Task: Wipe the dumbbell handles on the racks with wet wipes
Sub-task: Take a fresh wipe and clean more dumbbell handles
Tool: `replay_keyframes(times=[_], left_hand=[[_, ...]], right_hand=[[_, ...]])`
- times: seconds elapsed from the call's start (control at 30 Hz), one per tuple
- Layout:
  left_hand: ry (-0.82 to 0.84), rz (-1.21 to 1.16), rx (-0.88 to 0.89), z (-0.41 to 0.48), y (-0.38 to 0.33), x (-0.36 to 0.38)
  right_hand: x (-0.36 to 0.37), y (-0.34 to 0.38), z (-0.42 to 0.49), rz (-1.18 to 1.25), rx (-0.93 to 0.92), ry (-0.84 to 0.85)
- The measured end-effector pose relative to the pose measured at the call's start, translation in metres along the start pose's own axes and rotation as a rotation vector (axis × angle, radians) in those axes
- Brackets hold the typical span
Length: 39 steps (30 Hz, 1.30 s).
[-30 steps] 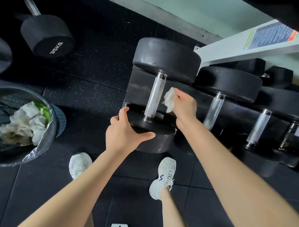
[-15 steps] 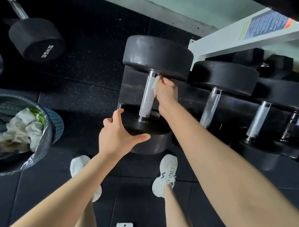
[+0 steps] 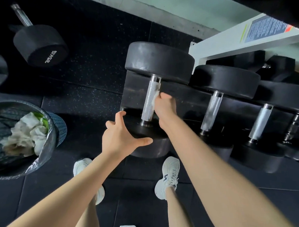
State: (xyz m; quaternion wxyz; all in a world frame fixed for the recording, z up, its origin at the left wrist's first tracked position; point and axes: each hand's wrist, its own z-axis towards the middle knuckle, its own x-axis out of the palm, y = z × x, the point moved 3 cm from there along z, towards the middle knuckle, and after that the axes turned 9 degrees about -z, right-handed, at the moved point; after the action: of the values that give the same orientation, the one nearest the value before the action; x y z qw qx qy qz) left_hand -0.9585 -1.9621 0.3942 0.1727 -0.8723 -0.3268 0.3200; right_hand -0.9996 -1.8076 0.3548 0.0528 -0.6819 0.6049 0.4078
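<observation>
Right hand (image 3: 165, 104) pinched the wet wipe (image 3: 155, 98) against the knurled handle (image 3: 150, 100); left hand (image 3: 119, 137) spread on the dumbbell's near head (image 3: 146, 131). A floor dumbbell (image 3: 40, 45) read "35KG".

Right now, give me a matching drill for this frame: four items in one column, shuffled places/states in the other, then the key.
Column 1
1. left hand
2. right hand
3. bin
4. 35KG dumbbell

Column 2
A. lying on the floor, apart from the rack
B. pressing a wet wipe against the knurled handle
C. holds crumpled used wipes
D. bracing the near dumbbell head, fingers spread

Pairs: 1-D, 2-B, 3-C, 4-A
</observation>
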Motion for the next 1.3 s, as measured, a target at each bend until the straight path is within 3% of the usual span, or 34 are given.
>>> replay_keyframes(times=[0.1,0.17,0.3,0.37,0.43,0.57,0.63,0.7,0.8,0.97,1.03,1.13,1.2,1.3], left_hand=[[0.014,0.008,-0.01,0.0,-0.001,-0.001],[0.013,-0.009,-0.008,-0.003,-0.003,-0.001],[-0.014,-0.09,-0.002,-0.007,-0.001,-0.001],[-0.025,-0.112,0.003,-0.008,0.002,0.0],[-0.035,-0.127,0.008,-0.008,0.004,0.001],[-0.052,-0.151,0.016,-0.008,0.006,0.003],[-0.055,-0.155,0.024,-0.008,0.007,0.003],[-0.049,-0.152,0.03,-0.009,0.008,0.004],[-0.055,-0.162,0.037,-0.007,0.01,0.005],[-0.054,-0.148,0.044,-0.008,0.009,0.005],[-0.052,-0.144,0.042,-0.009,0.008,0.004],[-0.057,-0.153,0.041,-0.011,0.007,0.003],[-0.058,-0.16,0.039,-0.011,0.008,0.004],[-0.059,-0.178,0.035,-0.012,0.009,0.004]], right_hand=[[-0.007,-0.012,-0.018,-0.337,-0.077,0.176],[-0.019,-0.011,-0.027,-0.491,-0.258,0.16],[-0.031,0.02,-0.038,-0.701,-0.956,-0.095],[-0.013,0.032,-0.016,-0.895,-1.312,-0.135],[0.004,0.027,0.001,-1.144,-1.493,-0.087],[0.001,-0.019,-0.017,-1.178,-1.437,0.213],[-0.007,-0.019,-0.022,-1.219,-1.499,0.265],[-0.012,0.002,-0.003,-1.237,-1.582,0.183],[-0.017,0.038,0.023,-1.264,-1.516,0.071],[-0.004,0.004,-0.003,-1.169,-1.529,0.104],[-0.001,-0.016,-0.01,-1.194,-1.381,0.246],[-0.01,-0.019,-0.024,-0.988,-0.894,0.514],[-0.024,-0.01,-0.036,-0.682,-0.684,0.45],[-0.049,-0.011,-0.04,-0.134,-0.436,0.159]])
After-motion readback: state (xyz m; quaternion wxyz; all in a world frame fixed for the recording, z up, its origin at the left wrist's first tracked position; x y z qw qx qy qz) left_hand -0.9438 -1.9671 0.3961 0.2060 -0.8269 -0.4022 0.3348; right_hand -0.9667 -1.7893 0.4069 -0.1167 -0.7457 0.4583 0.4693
